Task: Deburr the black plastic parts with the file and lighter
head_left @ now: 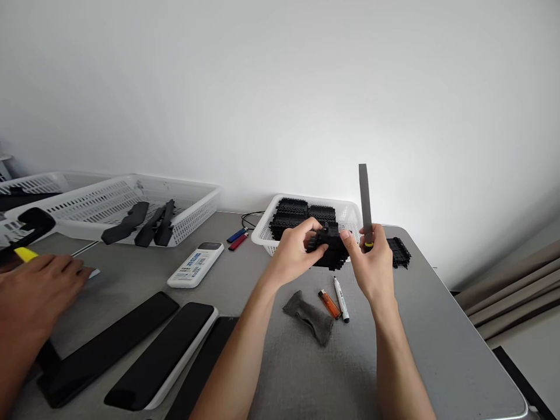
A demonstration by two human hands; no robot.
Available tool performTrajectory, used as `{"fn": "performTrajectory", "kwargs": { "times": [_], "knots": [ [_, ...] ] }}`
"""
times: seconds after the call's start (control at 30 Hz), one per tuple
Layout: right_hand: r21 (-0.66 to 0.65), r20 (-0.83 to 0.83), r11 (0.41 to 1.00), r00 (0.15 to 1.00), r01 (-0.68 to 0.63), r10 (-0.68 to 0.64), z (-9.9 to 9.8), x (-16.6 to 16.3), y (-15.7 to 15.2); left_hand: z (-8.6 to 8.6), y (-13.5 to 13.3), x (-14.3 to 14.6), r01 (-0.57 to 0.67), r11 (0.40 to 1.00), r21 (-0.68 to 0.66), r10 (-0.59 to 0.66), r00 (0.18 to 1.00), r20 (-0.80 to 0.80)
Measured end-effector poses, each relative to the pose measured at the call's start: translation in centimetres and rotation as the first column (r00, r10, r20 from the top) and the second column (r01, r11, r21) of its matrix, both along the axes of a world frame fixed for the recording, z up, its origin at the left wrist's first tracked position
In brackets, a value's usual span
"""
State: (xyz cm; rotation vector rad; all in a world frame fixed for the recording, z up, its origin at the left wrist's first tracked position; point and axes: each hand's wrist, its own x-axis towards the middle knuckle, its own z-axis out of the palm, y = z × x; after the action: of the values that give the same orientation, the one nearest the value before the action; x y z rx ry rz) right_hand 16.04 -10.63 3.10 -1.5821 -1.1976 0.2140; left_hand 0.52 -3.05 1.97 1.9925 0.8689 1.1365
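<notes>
My left hand [295, 252] is closed around a black ridged plastic part [329, 248], held above the grey table [420, 350] in front of a white basket. My right hand [371, 265] touches the same part with its fingertips and also grips a flat grey stick with a yellow band [364, 204], which points straight up. The white basket [350, 213] behind my hands holds several more black ridged parts. One more black part [399, 252] lies on the table right of my right hand.
An orange lighter [329, 303], a marker [341, 298] and a grey pouch [310, 315] lie near my wrists. A white remote [195, 264], black pads [161, 353] and two larger white baskets [131, 207] are at left. Another person's hand [35, 289] rests at far left.
</notes>
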Motion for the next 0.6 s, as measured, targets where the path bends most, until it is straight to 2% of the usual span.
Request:
{"fn": "performTrajectory", "kwargs": {
  "times": [0.1,0.23,0.47,0.6],
  "knots": [
    [-0.034,-0.032,0.999,0.999,-0.042,0.040,-0.04,0.42,0.28,0.08,-0.15,-0.06,0.001,0.998,0.064,0.002,0.999,-0.048],
    [-0.029,-0.069,0.992,0.990,-0.124,0.122,-0.11,0.88,0.47,0.00,-0.04,-0.29,-0.007,0.998,0.055,0.012,0.997,-0.074],
    [-0.054,-0.026,0.998,0.999,-0.022,0.020,-0.15,0.34,0.32,-0.02,-0.23,-0.06,0.014,0.993,0.120,0.000,0.993,-0.115],
    [-0.059,-0.005,0.998,1.000,0.009,-0.010,-0.13,0.73,0.22,0.01,-0.21,-0.15,0.002,0.999,0.048,-0.001,0.999,-0.036]
  ]
}}
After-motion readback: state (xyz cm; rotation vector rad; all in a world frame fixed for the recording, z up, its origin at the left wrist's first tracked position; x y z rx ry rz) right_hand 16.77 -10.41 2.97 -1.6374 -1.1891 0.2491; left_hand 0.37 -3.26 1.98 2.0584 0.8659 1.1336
